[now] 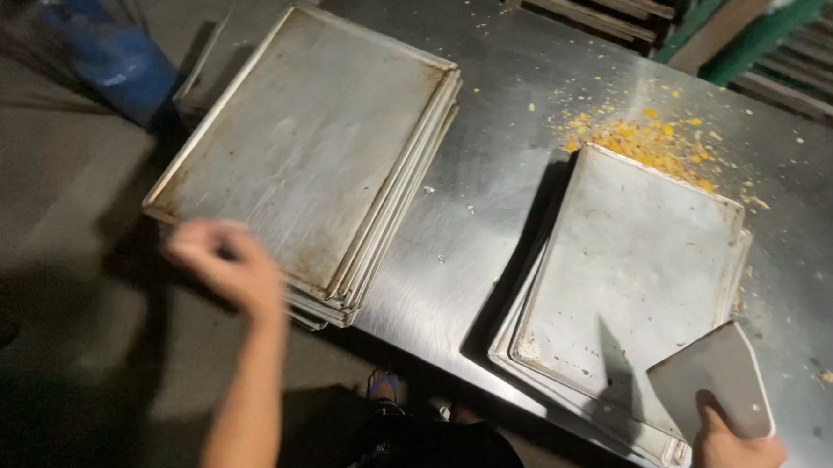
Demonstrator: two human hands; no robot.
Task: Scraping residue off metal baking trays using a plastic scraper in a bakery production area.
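Two tray stacks: my right hand [733, 456] grips a scraper [715, 380] over the half-scraped right stack [635, 272]; left hand [228, 263], blurred, grip unclear, nears the left stack [317, 145].

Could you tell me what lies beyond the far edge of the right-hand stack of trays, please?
Beyond the right stack of trays, yellow-orange crumbs lie scattered on the steel table. Any crumbs under the trays are covered. The right hand holds a flat scraper at the near corner.
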